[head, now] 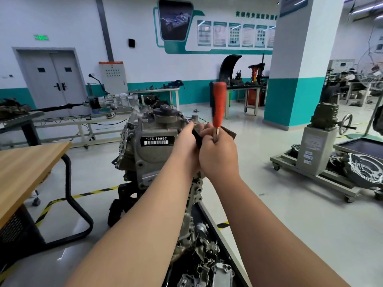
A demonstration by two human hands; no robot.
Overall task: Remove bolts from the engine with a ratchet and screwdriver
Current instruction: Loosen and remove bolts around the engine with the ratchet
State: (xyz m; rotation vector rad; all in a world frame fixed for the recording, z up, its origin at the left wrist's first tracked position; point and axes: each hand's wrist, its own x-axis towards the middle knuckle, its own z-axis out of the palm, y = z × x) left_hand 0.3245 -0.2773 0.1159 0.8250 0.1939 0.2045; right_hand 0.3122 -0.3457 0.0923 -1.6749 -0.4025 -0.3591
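The engine [145, 129] is a heavy, rigid casting, and I judge it will not shift under tool force. At the engine's top right edge the left hand [183, 148] is curled round the black grip of the ratchet [196, 135], whose chrome end reaches onto the engine's top. Touching it, just to the right, the right hand [219, 156] is clamped on the screwdriver [219, 102] by its shaft, orange handle pointing up (an odd hold; the handle would give better purchase). The bolt is hidden behind the hands. Both tools are stiff steel and possibly oily, so the ratchet is best held far out on its grip for leverage.
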